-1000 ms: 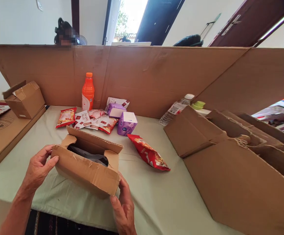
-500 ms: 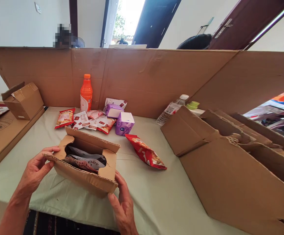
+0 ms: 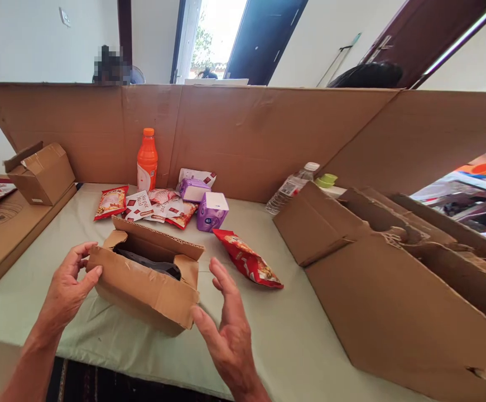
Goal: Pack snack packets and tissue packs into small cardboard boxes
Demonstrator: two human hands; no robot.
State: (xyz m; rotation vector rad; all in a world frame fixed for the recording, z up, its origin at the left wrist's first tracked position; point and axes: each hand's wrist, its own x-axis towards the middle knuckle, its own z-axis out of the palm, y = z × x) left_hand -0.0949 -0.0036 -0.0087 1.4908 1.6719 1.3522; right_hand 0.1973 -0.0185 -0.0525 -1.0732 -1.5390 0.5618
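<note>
A small cardboard box point(image 3: 142, 290) stands on the table before me, its top open and its front flap raised. Inside are dark-backed pouches point(image 3: 150, 263), now largely hidden by that flap. My left hand point(image 3: 73, 279) grips the box's left front corner, thumb on the front face and fingers behind the edge. At the right front corner my right hand point(image 3: 228, 329) is open with fingers spread; its thumb is close to the cardboard, and I cannot tell if it touches. Just beyond my right fingers lies a red snack packet point(image 3: 249, 259).
Behind the box are an orange bottle point(image 3: 147, 162), several packets point(image 3: 159, 206) and purple tissue packs point(image 3: 212, 212). A clear plastic bottle point(image 3: 290, 190) leans beside large cardboard boxes point(image 3: 393, 312) at right. Another small box point(image 3: 44, 176) sits at left. A cardboard screen point(image 3: 243, 139) closes the back.
The box's front flap has swung upward, covering the view of the pouches. My right hand has come off the right corner, shifting up and right with fingers spread. My left hand stays at its corner.
</note>
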